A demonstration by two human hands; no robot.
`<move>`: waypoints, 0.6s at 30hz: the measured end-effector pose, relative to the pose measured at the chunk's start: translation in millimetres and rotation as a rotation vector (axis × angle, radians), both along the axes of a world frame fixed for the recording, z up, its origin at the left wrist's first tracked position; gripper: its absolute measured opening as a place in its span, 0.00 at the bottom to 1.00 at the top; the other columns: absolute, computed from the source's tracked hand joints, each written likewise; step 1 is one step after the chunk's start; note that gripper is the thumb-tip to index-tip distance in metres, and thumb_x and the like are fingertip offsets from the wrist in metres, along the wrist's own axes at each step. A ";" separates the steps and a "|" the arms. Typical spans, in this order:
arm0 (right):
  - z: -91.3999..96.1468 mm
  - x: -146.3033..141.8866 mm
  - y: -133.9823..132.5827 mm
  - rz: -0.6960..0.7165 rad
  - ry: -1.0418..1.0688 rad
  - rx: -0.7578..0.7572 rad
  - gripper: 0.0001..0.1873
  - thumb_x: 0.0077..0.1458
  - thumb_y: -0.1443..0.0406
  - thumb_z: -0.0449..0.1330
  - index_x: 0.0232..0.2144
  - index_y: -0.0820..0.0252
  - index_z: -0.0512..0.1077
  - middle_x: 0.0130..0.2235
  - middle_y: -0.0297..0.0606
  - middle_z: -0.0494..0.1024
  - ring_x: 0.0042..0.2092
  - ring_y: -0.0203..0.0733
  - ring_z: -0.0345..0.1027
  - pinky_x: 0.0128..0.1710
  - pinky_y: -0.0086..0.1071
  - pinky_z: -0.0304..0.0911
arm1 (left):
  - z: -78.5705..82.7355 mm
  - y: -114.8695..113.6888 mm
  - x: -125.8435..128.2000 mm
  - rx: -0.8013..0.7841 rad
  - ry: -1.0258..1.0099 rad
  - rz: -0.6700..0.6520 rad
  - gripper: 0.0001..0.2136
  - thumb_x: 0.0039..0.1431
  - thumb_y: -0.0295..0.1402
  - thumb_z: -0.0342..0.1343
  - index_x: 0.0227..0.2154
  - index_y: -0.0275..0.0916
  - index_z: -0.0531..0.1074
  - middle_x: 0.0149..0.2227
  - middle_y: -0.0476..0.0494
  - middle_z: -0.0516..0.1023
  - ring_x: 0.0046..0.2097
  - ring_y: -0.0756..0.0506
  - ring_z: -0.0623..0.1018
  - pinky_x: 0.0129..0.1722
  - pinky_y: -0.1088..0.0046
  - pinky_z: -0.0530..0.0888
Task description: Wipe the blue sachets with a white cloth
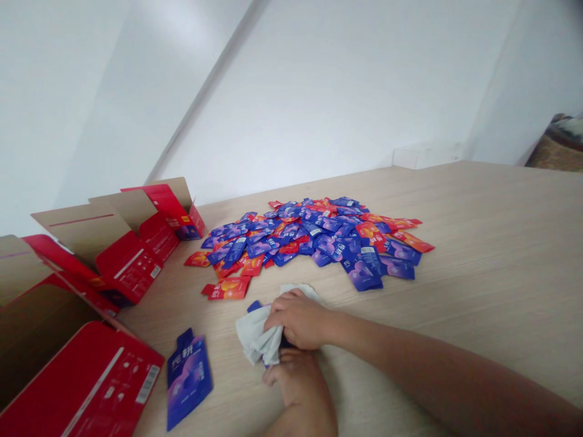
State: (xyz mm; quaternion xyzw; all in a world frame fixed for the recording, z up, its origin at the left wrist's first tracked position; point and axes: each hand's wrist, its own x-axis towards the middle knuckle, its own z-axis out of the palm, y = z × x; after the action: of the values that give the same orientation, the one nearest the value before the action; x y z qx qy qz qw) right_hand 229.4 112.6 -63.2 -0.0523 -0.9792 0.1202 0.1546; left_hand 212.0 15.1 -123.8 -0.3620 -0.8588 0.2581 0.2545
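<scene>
White cloth (257, 334) was held bunched between two bare hands on a pale wood-grain table (478, 255), just below a wide heap of sachets. The right hand (298, 318), with its forearm entering from the right of the view, was laid over the top of the cloth, and its fingers (285, 308) were curled closed, gripping the folds. The left hand (296, 379) was placed beneath, entering from the bottom of the view, and its fingers (273, 376) were bent in against the lower edge of the cloth. A blue sachet corner (254, 306) was seen poking out at the far edge of the cloth, while something dark between the hands was too hidden to be identified. The heap of blue and orange-red sachets (310, 233) was spread flat across the table, well beyond the hands. One orange sachet (226, 288) was lying at its near-left edge, apart from the cloth. A single blue sachet (189, 379) was lying on its own to the left of the hands, close to a red opened carton (86, 382). Further red cartons (130, 267) with raised cardboard flaps were grouped along the left side, beside the heap. A white wall (319, 91) was seen behind the table, and a woven basket (558, 149) stood at the far right.
</scene>
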 end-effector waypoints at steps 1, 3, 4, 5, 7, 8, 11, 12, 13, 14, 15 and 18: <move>-1.6 -0.8 2.2 -0.037 -0.022 0.014 0.16 0.51 0.66 0.56 0.44 0.51 0.71 0.43 0.38 0.71 0.46 0.44 0.59 0.46 0.40 0.48 | 0.1 -0.2 -0.2 -0.012 0.011 -0.020 0.18 0.54 0.19 0.39 0.37 0.24 0.75 0.32 0.23 0.79 0.31 0.32 0.79 0.28 0.57 0.72; -2.3 -0.3 8.6 -0.148 -0.035 0.028 0.16 0.51 0.67 0.55 0.44 0.52 0.70 0.43 0.39 0.71 0.46 0.45 0.59 0.46 0.41 0.48 | 1.2 -1.8 -0.9 -0.054 0.022 -0.089 0.20 0.55 0.21 0.39 0.46 0.30 0.72 0.36 0.23 0.79 0.29 0.33 0.79 0.24 0.59 0.72; -1.4 1.1 11.8 -0.200 -0.029 0.024 0.16 0.52 0.68 0.55 0.45 0.52 0.70 0.42 0.39 0.70 0.46 0.45 0.59 0.46 0.42 0.48 | 2.1 -3.0 -1.0 -0.078 0.023 -0.117 0.21 0.56 0.21 0.39 0.48 0.32 0.70 0.38 0.24 0.79 0.28 0.34 0.79 0.23 0.60 0.72; 0.2 2.8 14.5 -0.245 -0.009 0.011 0.17 0.52 0.69 0.54 0.45 0.52 0.70 0.42 0.39 0.70 0.46 0.45 0.59 0.46 0.41 0.48 | 3.1 -4.1 -0.8 -0.099 0.022 -0.133 0.21 0.56 0.22 0.39 0.50 0.34 0.69 0.38 0.24 0.79 0.28 0.34 0.79 0.23 0.61 0.72; 4.7 6.7 16.9 -0.311 0.064 -0.031 0.19 0.52 0.71 0.53 0.46 0.53 0.69 0.42 0.39 0.70 0.46 0.44 0.58 0.46 0.40 0.48 | 4.8 -5.2 0.8 -0.118 0.038 -0.121 0.20 0.56 0.22 0.41 0.50 0.33 0.69 0.38 0.23 0.79 0.29 0.34 0.79 0.24 0.59 0.72; 7.1 8.3 16.2 -0.324 0.110 -0.053 0.20 0.52 0.71 0.53 0.47 0.53 0.68 0.42 0.39 0.69 0.47 0.43 0.58 0.46 0.40 0.48 | 5.6 -5.2 2.0 -0.116 0.061 -0.102 0.20 0.56 0.22 0.41 0.50 0.33 0.69 0.39 0.23 0.78 0.29 0.34 0.79 0.25 0.58 0.72; 11.1 8.9 8.0 -0.244 0.199 -0.079 0.20 0.52 0.71 0.53 0.48 0.53 0.68 0.43 0.38 0.69 0.47 0.42 0.58 0.46 0.39 0.47 | 8.5 -3.0 4.7 -0.079 0.061 -0.063 0.21 0.56 0.20 0.40 0.49 0.33 0.69 0.39 0.22 0.78 0.30 0.33 0.79 0.26 0.58 0.72; 10.9 7.7 4.2 -0.178 0.192 -0.070 0.20 0.52 0.70 0.53 0.48 0.53 0.69 0.43 0.38 0.70 0.46 0.42 0.58 0.47 0.39 0.47 | 9.8 -2.1 4.8 -0.063 0.027 -0.053 0.21 0.55 0.19 0.39 0.47 0.31 0.71 0.38 0.22 0.78 0.30 0.34 0.79 0.26 0.59 0.72; 9.8 6.0 0.6 -0.103 0.165 -0.055 0.19 0.52 0.69 0.54 0.47 0.52 0.69 0.43 0.37 0.70 0.46 0.42 0.58 0.47 0.39 0.47 | 11.3 -1.4 4.5 -0.049 -0.014 -0.044 0.20 0.54 0.18 0.39 0.43 0.28 0.73 0.36 0.23 0.79 0.30 0.34 0.79 0.26 0.60 0.72; 8.1 4.0 -2.3 -0.035 0.127 -0.036 0.18 0.53 0.69 0.54 0.46 0.51 0.70 0.43 0.37 0.70 0.46 0.42 0.58 0.48 0.39 0.47 | 12.8 -1.1 3.9 -0.038 -0.051 -0.038 0.20 0.52 0.17 0.39 0.39 0.26 0.75 0.34 0.23 0.79 0.30 0.34 0.79 0.25 0.61 0.72; 5.9 2.0 -4.2 0.014 0.083 -0.018 0.17 0.53 0.68 0.54 0.45 0.51 0.71 0.43 0.37 0.70 0.47 0.42 0.59 0.48 0.39 0.47 | 14.2 -1.1 3.2 -0.031 -0.076 -0.031 0.19 0.51 0.16 0.39 0.35 0.24 0.76 0.32 0.24 0.79 0.30 0.35 0.79 0.25 0.62 0.72; -0.7 -1.6 -2.4 -0.007 -0.014 0.021 0.16 0.52 0.66 0.55 0.44 0.51 0.71 0.43 0.37 0.71 0.46 0.44 0.59 0.47 0.40 0.48 | 16.4 -3.3 0.5 -0.029 -0.076 -0.044 0.19 0.52 0.16 0.38 0.34 0.24 0.76 0.30 0.25 0.80 0.29 0.35 0.79 0.25 0.63 0.73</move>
State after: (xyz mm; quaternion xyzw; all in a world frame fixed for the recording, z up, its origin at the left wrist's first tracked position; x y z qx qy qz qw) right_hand 227.8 110.2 -63.9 -0.0551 -0.9813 0.1091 0.1490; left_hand 212.5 11.8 -107.4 -0.3942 -0.8558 0.2508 0.2220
